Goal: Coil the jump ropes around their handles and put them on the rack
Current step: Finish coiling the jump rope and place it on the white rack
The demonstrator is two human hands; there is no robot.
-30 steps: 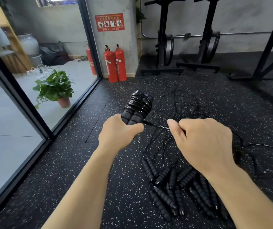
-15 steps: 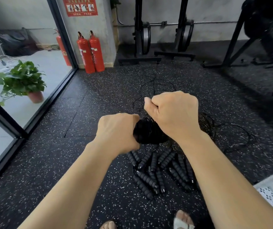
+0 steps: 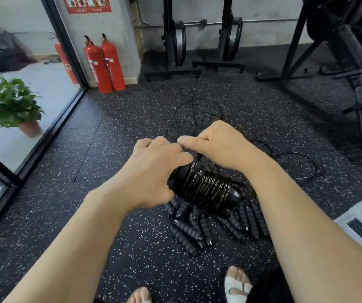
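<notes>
Under the fingers, loose handles (image 3: pixel 188 231) lie heaped on the floor (image 3: pixel 88 171). The left hand (image 3: pixel 153 169) curls round the far end of a jump rope (image 3: pixel 204 189), its cord wound over its handles. Just beside the left fingertips, the right hand (image 3: pixel 221 145) pinches that cord between thumb and forefinger. Beyond the fingers, tangled cords (image 3: pixel 194 112) sprawl toward two fire extinguishers (image 3: pixel 105 64).

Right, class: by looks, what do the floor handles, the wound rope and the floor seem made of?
Floor handles: likely matt black foam, ribbed, no shine. Wound rope: glossy, perhaps plastic-coated cord; bright glints. Floor: seemingly rubber matting, dark, white-speckled, seamed.
</notes>
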